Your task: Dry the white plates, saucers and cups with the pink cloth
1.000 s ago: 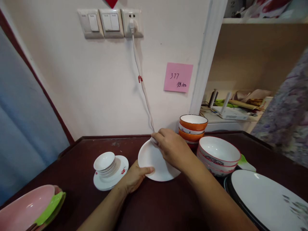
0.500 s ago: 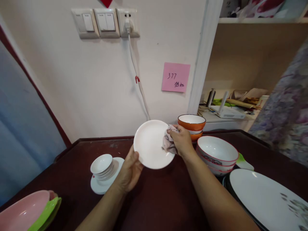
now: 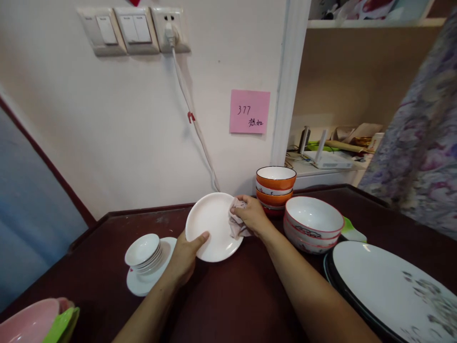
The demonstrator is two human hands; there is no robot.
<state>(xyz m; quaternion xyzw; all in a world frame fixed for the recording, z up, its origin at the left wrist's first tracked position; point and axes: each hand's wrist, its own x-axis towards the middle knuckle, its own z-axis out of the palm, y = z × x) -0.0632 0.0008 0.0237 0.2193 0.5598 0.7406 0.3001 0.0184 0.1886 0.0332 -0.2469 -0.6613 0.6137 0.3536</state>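
Hands meet at a round white ceramic plate (image 3: 210, 221), held tilted toward the camera over the dark red-brown wooden counter (image 3: 228, 300), near its back edge by the wall. The left hand (image 3: 185, 255) has the plate's lower left rim. Its grip is closed there, with the thumb lying on the plate's face and the fingers behind. The right hand (image 3: 253, 216) has its grip closed on a crumpled pale grey-pink cloth (image 3: 236, 225), pressed to the plate's right side.

Left of the plate, a stack of small white dishes (image 3: 143, 247) sits on a white saucer (image 3: 137, 287). Just right of the right hand stand stacked orange bowls (image 3: 275, 188). Red-rimmed white bowls (image 3: 313, 220) sit in front of them, and a large oval white platter (image 3: 389, 286) lies nearer the camera. A pink sticky note (image 3: 249, 111) hangs on the wall above.
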